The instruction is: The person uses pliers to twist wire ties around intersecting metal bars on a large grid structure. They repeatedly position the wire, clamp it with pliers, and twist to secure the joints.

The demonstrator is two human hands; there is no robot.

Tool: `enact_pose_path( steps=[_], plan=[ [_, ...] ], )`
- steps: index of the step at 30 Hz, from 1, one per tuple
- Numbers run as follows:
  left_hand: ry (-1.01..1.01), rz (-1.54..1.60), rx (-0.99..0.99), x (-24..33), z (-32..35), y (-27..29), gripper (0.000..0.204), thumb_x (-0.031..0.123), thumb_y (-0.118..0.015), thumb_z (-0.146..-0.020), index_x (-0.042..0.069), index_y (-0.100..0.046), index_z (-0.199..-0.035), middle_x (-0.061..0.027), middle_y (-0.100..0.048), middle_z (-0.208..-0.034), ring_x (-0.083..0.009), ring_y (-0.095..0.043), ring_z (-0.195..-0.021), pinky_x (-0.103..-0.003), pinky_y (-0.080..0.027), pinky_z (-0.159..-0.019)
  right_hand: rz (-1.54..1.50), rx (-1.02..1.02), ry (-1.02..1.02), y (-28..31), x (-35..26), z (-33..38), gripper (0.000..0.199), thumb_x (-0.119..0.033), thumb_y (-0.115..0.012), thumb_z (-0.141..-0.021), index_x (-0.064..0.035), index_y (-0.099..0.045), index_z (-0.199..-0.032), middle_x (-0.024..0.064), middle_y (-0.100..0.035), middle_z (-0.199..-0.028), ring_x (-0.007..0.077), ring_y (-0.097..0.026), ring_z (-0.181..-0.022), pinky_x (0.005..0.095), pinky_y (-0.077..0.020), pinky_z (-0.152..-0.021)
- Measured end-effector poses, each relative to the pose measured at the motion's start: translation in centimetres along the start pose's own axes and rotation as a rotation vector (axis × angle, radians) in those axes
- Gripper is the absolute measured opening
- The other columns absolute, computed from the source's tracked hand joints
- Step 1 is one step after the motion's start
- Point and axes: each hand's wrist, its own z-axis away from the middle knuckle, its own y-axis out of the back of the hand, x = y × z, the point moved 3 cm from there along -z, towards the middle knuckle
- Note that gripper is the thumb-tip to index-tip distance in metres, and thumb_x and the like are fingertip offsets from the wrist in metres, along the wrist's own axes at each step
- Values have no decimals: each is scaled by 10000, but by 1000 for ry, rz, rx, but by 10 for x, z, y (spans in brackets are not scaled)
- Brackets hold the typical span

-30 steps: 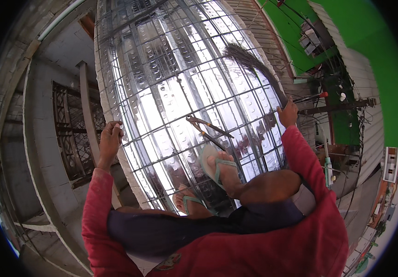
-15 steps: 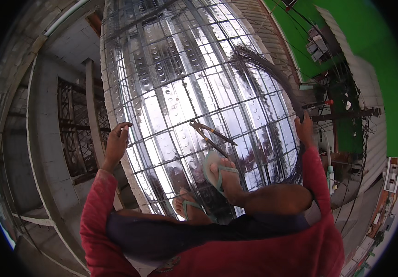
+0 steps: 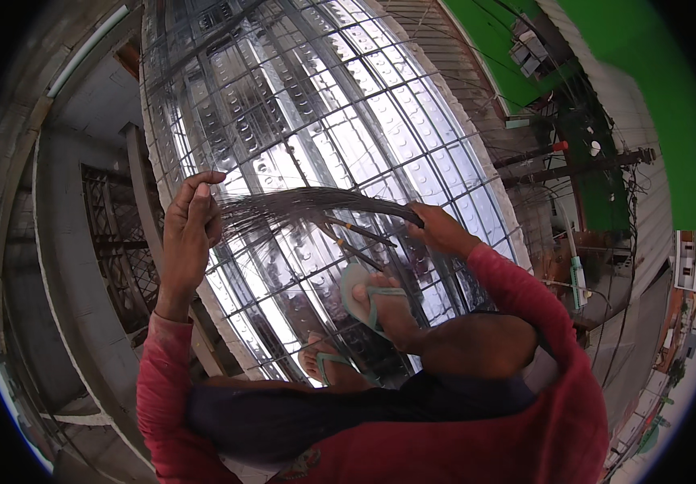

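My right hand (image 3: 442, 231) grips one end of a bundle of thin dark tie wires (image 3: 316, 198). The bundle arches leftward over the steel mesh (image 3: 283, 280), and its loose ends fan out against my left hand (image 3: 191, 222). That hand is closed, its index finger reaching past the thumb; whether wire lies between its fingers is hidden. Below the bundle, a pair of end-cutting pincers (image 3: 358, 233) with dark, yellow-banded handles lies on the mesh, its jaws partly covered by wires. Under the mesh is shiny ribbed metal decking (image 3: 267, 169).
My sandalled feet (image 3: 380, 298) stand on the mesh just below the pincers. A rough concrete edge (image 3: 227, 323) borders the deck at left, with a drop to a window grille (image 3: 114, 234). At right, cables and a dark beam (image 3: 578, 168) lie past the deck's edge.
My right hand has brought the wire bundle inward from the right edge, across the deck. My left hand has risen slightly and now meets the loose wire ends. The pincers stay on the mesh.
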Motion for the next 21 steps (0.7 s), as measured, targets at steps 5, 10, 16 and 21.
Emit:
enact_pose_path(
  steps=[5,10,16,21],
  plan=[
    [160,-113,-249,-48,-2,-71,274,272,-465,-1084,36,-601,-1054,68,-453,-657,-26,-378,-546,-227,-339,-513,303,-185,101,-14,-6,2,536,-291,-694,-927,50,-562,-1320,232,-619,-1223,388,-601,-1150,441,-478,-988],
    [233,-144,-388,-88,-6,-135,305,270,-501,-1046,-1,-639,-1070,10,-585,-737,-47,-475,-614,-266,-403,-578,-367,96,-4,34,-79,-5,385,-239,-670,-966,11,-636,-1256,104,-670,-1060,156,-645,-859,297,-535,-766],
    [165,-112,-471,-108,-17,-188,332,264,-485,-1047,5,-664,-1151,-68,-659,-791,-159,-610,-664,-334,-479,-665,-496,177,-131,31,-48,-11,267,-248,-627,-1001,3,-710,-1041,-5,-607,-717,52,-535,-600,230,-455,-574],
    [-42,-265,-424,-121,-22,-210,367,259,-481,-1042,32,-642,-1282,-235,-678,-836,-345,-707,-805,-433,-512,-789,-449,162,-352,40,-3,-25,311,-324,-661,-979,-24,-702,-905,-31,-549,-671,43,-472,-579,220,-389,-544]
  ],
)
